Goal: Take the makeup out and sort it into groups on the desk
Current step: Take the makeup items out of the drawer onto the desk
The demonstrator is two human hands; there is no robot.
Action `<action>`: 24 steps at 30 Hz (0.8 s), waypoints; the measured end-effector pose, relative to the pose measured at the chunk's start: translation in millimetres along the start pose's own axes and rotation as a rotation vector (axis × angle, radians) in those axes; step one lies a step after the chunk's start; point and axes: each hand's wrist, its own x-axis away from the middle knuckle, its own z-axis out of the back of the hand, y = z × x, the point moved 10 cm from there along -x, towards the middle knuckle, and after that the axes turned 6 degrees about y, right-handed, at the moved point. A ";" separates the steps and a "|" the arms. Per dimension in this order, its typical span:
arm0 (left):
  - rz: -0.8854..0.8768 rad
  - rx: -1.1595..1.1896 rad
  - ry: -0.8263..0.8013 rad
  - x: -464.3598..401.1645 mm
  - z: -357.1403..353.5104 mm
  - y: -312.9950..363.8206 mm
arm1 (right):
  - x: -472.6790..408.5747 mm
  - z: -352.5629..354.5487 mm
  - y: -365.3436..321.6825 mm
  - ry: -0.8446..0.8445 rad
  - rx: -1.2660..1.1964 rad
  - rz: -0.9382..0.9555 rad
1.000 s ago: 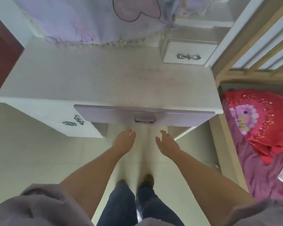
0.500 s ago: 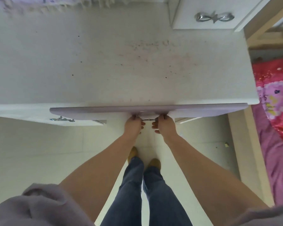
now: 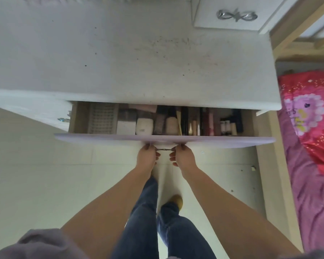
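Head view, item one: makeup (image 3: pixel 176 121), a packed row of pale cases, dark palettes and slim tubes and sticks too crowded to count, lying inside one partly open drawer (image 3: pixel 165 137) with a lilac front, beside one empty lattice tray (image 3: pixel 102 119) at the drawer's left end. Two hands: left hand (image 3: pixel 147 156) and right hand (image 3: pixel 182 156), each with fingers curled on one metal handle (image 3: pixel 164 149) under the drawer front. One white table (image 3: pixel 120 62) above carries speckled stains and broad bare room to its front edge; one small upper drawer (image 3: pixel 230 14) sits at its back right, one bed (image 3: pixel 310 146) lies right.
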 end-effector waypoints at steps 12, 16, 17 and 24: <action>-0.034 0.007 0.066 20.7 4.4 -29.4 | 10.2 6.5 33.1 -0.069 0.051 0.017; -0.026 -0.010 0.086 16.5 2.0 -34.3 | 4.7 2.9 37.2 -0.073 0.039 0.034; -0.015 -0.023 0.088 15.0 1.3 -36.8 | 2.6 1.9 39.3 -0.077 0.048 0.036; 0.079 -0.084 0.022 -7.9 -11.3 -61.6 | -17.8 -7.0 56.0 -0.106 0.152 0.029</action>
